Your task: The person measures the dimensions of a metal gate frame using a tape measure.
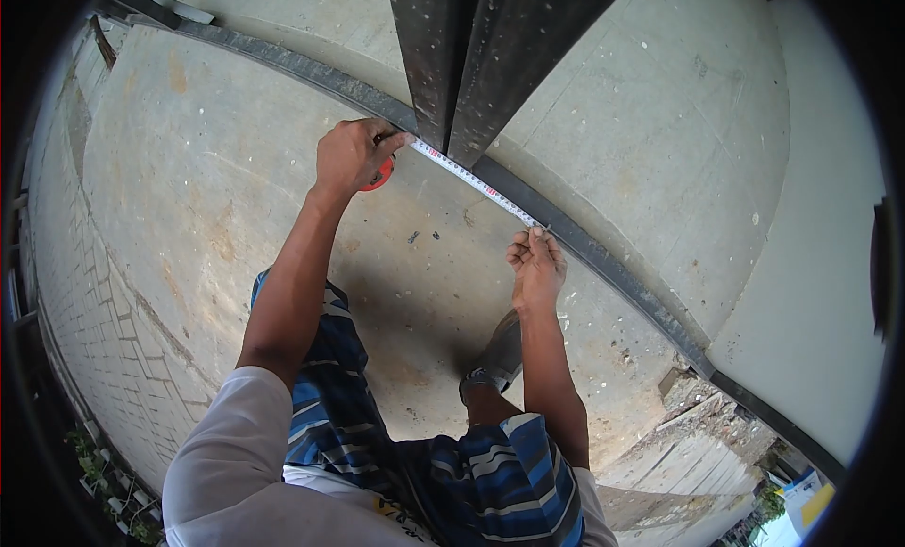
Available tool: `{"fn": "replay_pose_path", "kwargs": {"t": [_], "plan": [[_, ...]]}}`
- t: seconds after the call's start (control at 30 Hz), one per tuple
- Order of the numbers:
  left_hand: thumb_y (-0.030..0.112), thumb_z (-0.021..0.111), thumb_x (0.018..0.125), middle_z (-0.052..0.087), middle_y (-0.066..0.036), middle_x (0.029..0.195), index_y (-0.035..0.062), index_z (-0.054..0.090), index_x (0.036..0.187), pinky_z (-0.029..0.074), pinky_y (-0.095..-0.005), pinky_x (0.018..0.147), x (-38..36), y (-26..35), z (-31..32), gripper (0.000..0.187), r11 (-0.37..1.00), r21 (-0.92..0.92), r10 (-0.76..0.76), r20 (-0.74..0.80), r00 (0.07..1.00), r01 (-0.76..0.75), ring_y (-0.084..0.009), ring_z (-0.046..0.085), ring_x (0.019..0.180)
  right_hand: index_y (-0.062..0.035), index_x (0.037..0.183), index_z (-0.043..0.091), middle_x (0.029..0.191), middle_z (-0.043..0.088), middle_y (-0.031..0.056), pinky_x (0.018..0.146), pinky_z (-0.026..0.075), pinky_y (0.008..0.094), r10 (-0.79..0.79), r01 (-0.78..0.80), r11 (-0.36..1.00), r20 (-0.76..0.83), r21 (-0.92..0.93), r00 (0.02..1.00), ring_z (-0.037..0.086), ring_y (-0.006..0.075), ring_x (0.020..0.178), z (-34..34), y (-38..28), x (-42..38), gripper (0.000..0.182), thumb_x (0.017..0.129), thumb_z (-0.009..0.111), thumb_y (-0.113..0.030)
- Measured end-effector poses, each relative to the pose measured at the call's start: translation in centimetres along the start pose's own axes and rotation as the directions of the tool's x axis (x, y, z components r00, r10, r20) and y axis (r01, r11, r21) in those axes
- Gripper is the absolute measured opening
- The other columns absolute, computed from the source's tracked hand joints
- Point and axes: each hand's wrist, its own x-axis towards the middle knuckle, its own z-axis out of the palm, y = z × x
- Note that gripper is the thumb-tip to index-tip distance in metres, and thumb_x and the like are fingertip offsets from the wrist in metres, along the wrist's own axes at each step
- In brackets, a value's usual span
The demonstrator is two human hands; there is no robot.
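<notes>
A white measuring tape (468, 178) is stretched along a dark metal rail (589, 248) on the concrete floor, passing in front of the foot of a dark upright post (481, 76). My left hand (355, 156) is closed on the red tape case (381, 176), which shows partly below the fingers, with fingertips at the tape's left part. My right hand (537, 264) pinches the tape's other end between thumb and finger, beside the rail. The other fingers of my right hand are curled.
Concrete floor (217, 151) lies on the near side of the rail and a paler slab (650, 123) beyond it. My foot in a dark shoe (497, 354) is below my right hand. Broken concrete (690, 393) lies near the rail at the right.
</notes>
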Motion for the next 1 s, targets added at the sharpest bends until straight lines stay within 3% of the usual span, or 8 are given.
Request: {"fn": "replay_pose_path", "kwargs": {"t": [0.73, 1.0], "plan": [[0.051, 0.075, 0.086, 0.071, -0.01, 0.068, 0.009, 0.08, 0.087, 0.054, -0.037, 0.059, -0.19, 0.23, -0.34, 0.042, 1.0, 0.023, -0.003, 0.007, 1.0, 0.003, -0.0255, 0.069, 0.06, -0.0087, 0.093, 0.065, 0.082, 0.071, 0.0053, 0.064, 0.051, 0.0278, -0.001, -0.002, 0.997, -0.04, -0.073, 0.999, 0.064, 0.0129, 0.065, 0.28, -0.17, -0.04, 0.017, 0.101, 0.065, -0.024], [0.053, 0.074, 0.084, 0.074, -0.009, 0.075, 0.011, 0.081, 0.088, 0.056, -0.0383, 0.063, -0.22, 0.54, -0.36, 0.043, 1.0, 0.016, -0.027, 0.023, 0.999, 0.027, -0.0291, 0.072, 0.07, -0.0074, 0.091, 0.065, 0.079, 0.071, 0.006, 0.061, 0.05, 0.0279, -0.021, 0.013, 0.988, -0.047, -0.152, 0.999, 0.063, 0.0131, 0.063, 0.56, -0.65, -0.22, 0.021, 0.101, 0.064, -0.026]]}}
